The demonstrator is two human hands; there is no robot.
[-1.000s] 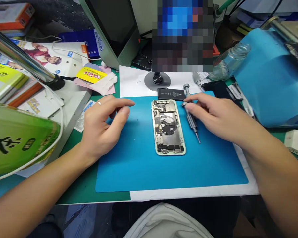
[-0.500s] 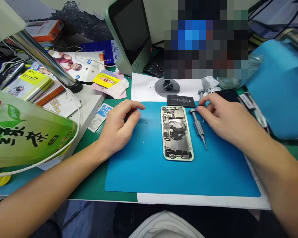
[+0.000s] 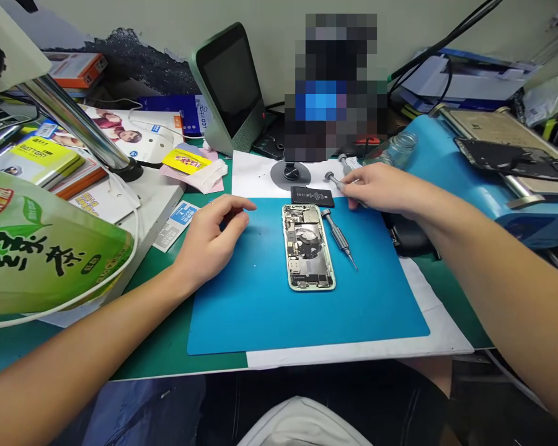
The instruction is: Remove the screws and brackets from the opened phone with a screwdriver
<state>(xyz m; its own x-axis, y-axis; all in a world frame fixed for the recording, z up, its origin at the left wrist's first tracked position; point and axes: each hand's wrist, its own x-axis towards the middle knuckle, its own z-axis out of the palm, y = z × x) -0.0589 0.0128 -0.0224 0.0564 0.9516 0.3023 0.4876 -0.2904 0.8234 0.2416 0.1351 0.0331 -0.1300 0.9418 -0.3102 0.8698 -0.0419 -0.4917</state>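
An opened phone (image 3: 307,248) with its insides bared lies on a blue mat (image 3: 307,310). A black battery (image 3: 312,196) rests just beyond the phone's far end. One grey screwdriver (image 3: 338,234) lies on the mat right of the phone. My right hand (image 3: 382,188) reaches past it and its fingers close on a second grey screwdriver (image 3: 332,179) near the battery. My left hand (image 3: 211,234) rests on the mat's left part, fingers loosely curled and apart, holding nothing.
A round grey stand base (image 3: 290,173) and a tablet-like screen (image 3: 227,80) stand behind the mat. A green packet (image 3: 41,248), a metal lamp arm (image 3: 77,127) and boxes crowd the left. A blue-covered machine (image 3: 483,167) and a glass bottle (image 3: 397,148) are at the right.
My right hand left the screwdriver beside the phone and moved farther back onto the second screwdriver. The view has tilted up and shifted. My left hand stayed put.
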